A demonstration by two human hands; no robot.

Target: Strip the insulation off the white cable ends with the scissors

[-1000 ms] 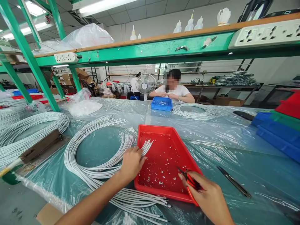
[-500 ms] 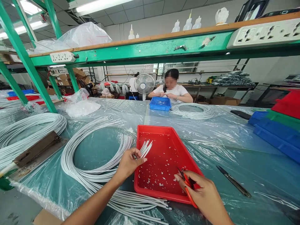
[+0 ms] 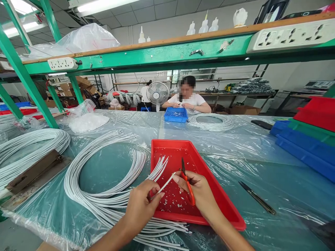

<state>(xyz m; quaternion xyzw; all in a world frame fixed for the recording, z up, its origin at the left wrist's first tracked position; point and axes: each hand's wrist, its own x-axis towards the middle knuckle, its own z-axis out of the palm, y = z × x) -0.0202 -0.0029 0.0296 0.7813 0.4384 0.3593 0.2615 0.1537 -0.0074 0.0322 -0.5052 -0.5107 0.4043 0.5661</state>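
A single white cable runs between my two hands over the red tray. My left hand pinches it between thumb and fingers. At its tip, the thumb and fingertips of my right hand close on the cable end. Orange-handled scissors rest in the same right hand, dark blades pointing up and away. Beside my left hand, the fanned ends of a white cable bundle reach over the tray's left edge. Small pale scraps are scattered across the tray floor.
A large cable coil lies left of the tray, another coil beyond a metal fixture. Tweezers lie to the right. Stacked bins stand far right. Across the table a person works by a blue tray.
My right hand has moved left and up with the scissors, from the tray's right edge to the cable end. One cable now stands apart from the bunch in my left hand, which has lowered slightly.
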